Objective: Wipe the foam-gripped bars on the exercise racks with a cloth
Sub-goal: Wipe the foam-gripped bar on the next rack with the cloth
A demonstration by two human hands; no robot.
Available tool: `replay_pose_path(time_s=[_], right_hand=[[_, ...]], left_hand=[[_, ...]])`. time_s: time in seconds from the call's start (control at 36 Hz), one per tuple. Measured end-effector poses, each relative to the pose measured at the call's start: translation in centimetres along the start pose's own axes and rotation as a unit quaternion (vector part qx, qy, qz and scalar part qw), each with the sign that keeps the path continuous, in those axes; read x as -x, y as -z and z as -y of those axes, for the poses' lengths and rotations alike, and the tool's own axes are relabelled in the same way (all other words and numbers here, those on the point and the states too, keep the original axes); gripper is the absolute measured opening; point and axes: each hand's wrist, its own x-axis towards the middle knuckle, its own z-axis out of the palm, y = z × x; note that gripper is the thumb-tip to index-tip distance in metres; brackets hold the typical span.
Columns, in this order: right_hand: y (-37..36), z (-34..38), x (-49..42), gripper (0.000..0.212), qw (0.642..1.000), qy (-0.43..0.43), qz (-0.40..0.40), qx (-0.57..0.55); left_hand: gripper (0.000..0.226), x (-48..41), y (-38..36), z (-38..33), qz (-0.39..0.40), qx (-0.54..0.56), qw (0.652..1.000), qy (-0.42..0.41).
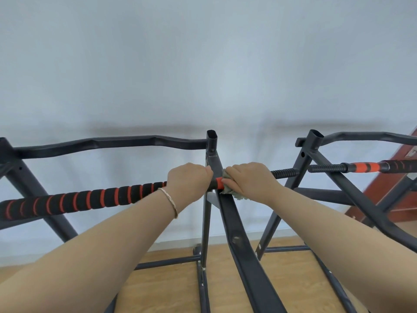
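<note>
Foam-gripped bar (90,197): black foam ringed with red bands, running from the lower left edge up toward the middle, where it meets the upright post of the near rack.
Left hand (188,178): closed over the bar just left of the post, fingers curled round it and pressed together, knuckles up.
Bracelet (169,201): thin band on the left wrist.
Right hand (248,179): just right of the post, fingers folded down over the cloth and squeezing it against the bar.
Cloth (234,193): pale grey-green, bunched under the right palm, a ragged corner hanging out below (most of it is hidden by the hand).
Bar end (217,183): a short red stretch shows between the two hands.
Near rack (211,143): dark metal frame with an open-topped post and a wavy top rail (108,142) going left.
Second rack (314,141): to the right, well apart, carrying its own foam-gripped bar with an orange-red section (365,167).
Floor (162,288): light wood boards under both frames.
Wall (203,64): plain pale surface behind.
</note>
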Motion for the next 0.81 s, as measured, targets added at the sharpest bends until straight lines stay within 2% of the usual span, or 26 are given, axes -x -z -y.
replay_pose_path(time_s=[0.06,0.11,0.17,0.22,0.28,0.36,0.39,0.44,0.5,0.64,0.69,0.75,0.81], right_hand=[[0.2,0.1,0.1,0.034,0.998,0.055,-0.026,-0.01],[0.2,0.4,0.3,0.025,0.994,0.095,-0.042,-0.017],[0.0,0.5,0.4,0.027,0.995,0.086,-0.038,-0.023],[-0.1,0.8,0.5,0.035,0.999,0.04,-0.024,-0.022],[0.1,1.2,0.3,0.042,1.0,-0.012,0.015,-0.016],[0.7,1.5,-0.7,0.063,0.99,-0.067,0.119,-0.02],[0.8,1.4,-1.1,0.065,0.988,-0.075,0.133,-0.025],[1.0,1.4,-1.6,0.061,0.984,-0.086,0.156,-0.031],[1.1,1.4,-2.0,0.051,0.979,-0.095,0.177,-0.025],[1.7,1.5,-2.9,0.053,0.954,-0.142,0.258,-0.05],[1.7,1.5,-2.7,0.05,0.961,-0.125,0.243,-0.044],[1.5,1.8,-2.0,0.056,0.978,-0.089,0.187,-0.023],[0.9,1.7,-1.3,0.061,0.982,-0.082,0.168,-0.007]], left_hand=[[0.016,-0.7,0.6,1.4,0.055,0.023,0.998,0.009],[0.036,-0.9,0.6,2.5,0.143,0.14,0.979,0.026],[0.049,-0.7,0.4,2.4,0.208,0.272,0.939,0.038],[0.051,-0.6,0.3,2.1,0.205,0.299,0.931,0.034],[0.045,-0.4,0.3,1.8,0.177,0.256,0.95,0.014],[0.004,0.2,0.1,1.8,0.094,0.039,0.991,-0.09],[0.006,0.5,-0.1,1.7,0.063,-0.018,0.992,-0.108],[0.008,1.2,-0.5,1.4,0.016,-0.054,0.993,-0.101],[0.009,1.9,-0.7,0.8,-0.029,-0.065,0.994,-0.084],[0.009,3.1,-1.1,0.1,-0.085,-0.086,0.991,-0.06],[0.007,3.1,-1.1,0.2,-0.076,-0.095,0.99,-0.065],[0.011,2.9,-0.9,0.6,-0.065,-0.087,0.992,-0.066],[0.015,2.6,-0.5,1.6,-0.042,-0.058,0.996,-0.061]])
